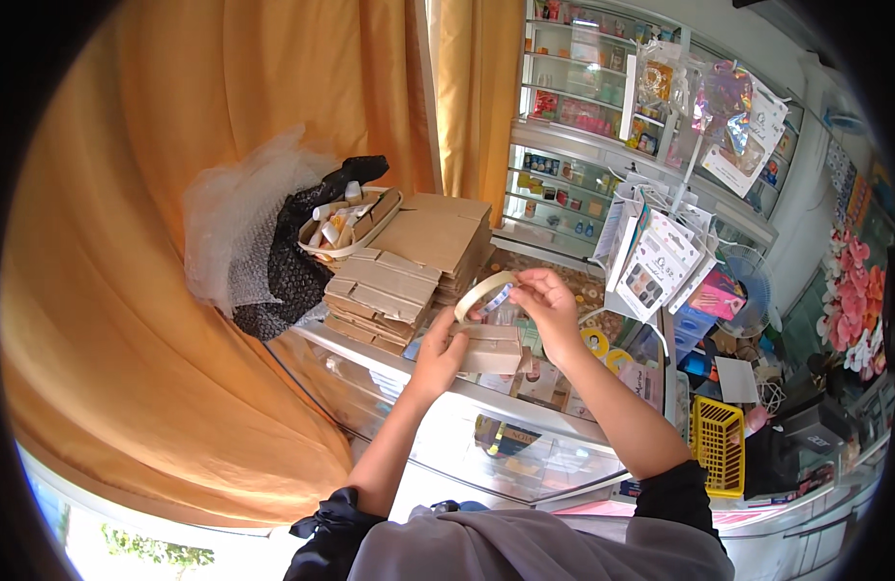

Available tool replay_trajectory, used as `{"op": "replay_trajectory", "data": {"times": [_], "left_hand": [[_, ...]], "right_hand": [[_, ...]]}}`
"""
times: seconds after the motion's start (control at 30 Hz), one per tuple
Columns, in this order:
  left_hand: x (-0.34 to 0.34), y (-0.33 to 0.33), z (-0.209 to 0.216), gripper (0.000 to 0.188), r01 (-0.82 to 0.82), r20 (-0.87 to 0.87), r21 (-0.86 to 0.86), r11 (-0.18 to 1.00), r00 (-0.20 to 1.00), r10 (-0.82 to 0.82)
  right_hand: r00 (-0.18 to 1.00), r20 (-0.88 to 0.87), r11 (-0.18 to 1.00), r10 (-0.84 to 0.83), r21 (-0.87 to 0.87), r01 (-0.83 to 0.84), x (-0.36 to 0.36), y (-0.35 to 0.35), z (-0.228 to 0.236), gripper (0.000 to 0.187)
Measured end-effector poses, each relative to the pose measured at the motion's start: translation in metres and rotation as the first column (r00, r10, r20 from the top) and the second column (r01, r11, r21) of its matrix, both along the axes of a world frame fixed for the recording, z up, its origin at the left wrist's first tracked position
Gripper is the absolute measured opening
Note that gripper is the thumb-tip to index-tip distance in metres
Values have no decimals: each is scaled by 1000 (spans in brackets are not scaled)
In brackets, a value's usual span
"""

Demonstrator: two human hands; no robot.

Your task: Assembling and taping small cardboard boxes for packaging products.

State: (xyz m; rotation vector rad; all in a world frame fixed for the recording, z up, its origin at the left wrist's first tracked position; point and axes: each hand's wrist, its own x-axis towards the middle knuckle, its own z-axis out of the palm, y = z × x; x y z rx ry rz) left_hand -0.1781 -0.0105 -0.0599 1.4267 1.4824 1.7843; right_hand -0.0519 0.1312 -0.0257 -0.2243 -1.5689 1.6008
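A roll of beige tape [478,292] is held tilted between my two hands above the glass counter. My left hand [438,358] grips its lower left side, with the thumb bent over toward the ring. At its upper right edge, the fingers of my right hand [547,300] are pinched together; whether they hold the rim or a loose end of the tape is too small to tell. Just under the roll, a small closed brown cardboard box [491,351] rests on the counter, close to my left hand's fingers.
Left of my hands, flattened cardboard pieces [385,284] lie stacked beside larger cardboard [433,228]. Behind them stand a basket of bottles [385,213] and bubble wrap [244,218]. A rack with hanging packets [654,261] and a yellow basket [719,445] are at right.
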Motion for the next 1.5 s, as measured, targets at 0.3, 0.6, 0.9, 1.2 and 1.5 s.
{"op": "replay_trajectory", "data": {"times": [0.3, 0.6, 0.9, 1.2, 1.5], "left_hand": [[-1, 0, -3, 29, -22, -100, 117, 993, 994, 33], [0, 0, -2, 34, 23, -324, 123, 992, 946, 19], [10, -3, 9, 37, -10, -144, 68, 998, 989, 20], [13, -3, 6, 36, -82, -107, 169, 982, 989, 101], [44, -38, 13, 11, -543, -373, 440, 715, 614, 696]], "right_hand": [[980, 133, 961, 146, 216, -172, 0, -24, 8, 58], [997, 59, 980, 46, 189, -56, -8, -16, -13, 58], [995, 17, 980, 97, 173, -98, -7, -16, -10, 50], [980, 143, 987, 140, 52, -149, -7, -11, -14, 38], [986, 141, 989, 92, 102, -107, -8, -17, -11, 40]]}}
